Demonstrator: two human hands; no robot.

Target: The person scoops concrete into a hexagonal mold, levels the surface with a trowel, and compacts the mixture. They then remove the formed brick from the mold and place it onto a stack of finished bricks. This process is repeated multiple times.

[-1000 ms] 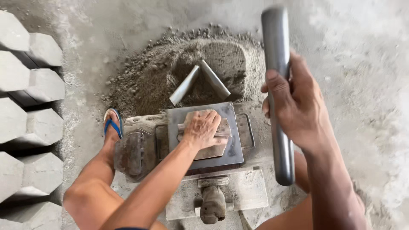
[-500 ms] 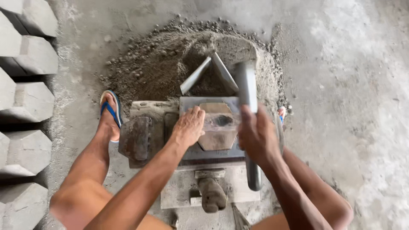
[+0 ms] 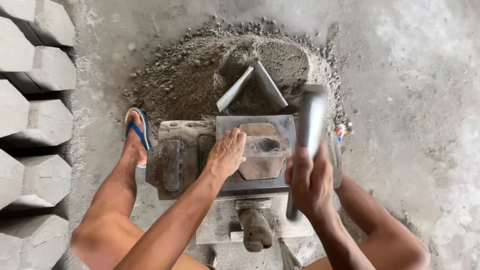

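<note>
My right hand [image 3: 309, 179] grips a grey metal bar [image 3: 310, 125]; my left hand [image 3: 227, 152] lies spread beside the worn hexagonal block [image 3: 262, 150] in its mould [image 3: 280, 125].

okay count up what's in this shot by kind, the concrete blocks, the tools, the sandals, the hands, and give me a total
Grey concrete blocks stacked along the left edge: 7 in view
Metal bar gripped in the right hand: 1
Metal mould under the left hand: 1
Angled metal scoop in the mortar pile: 1
Blue sandals: 2, the right one barely visible
Hands: 2
Total: 14
</note>
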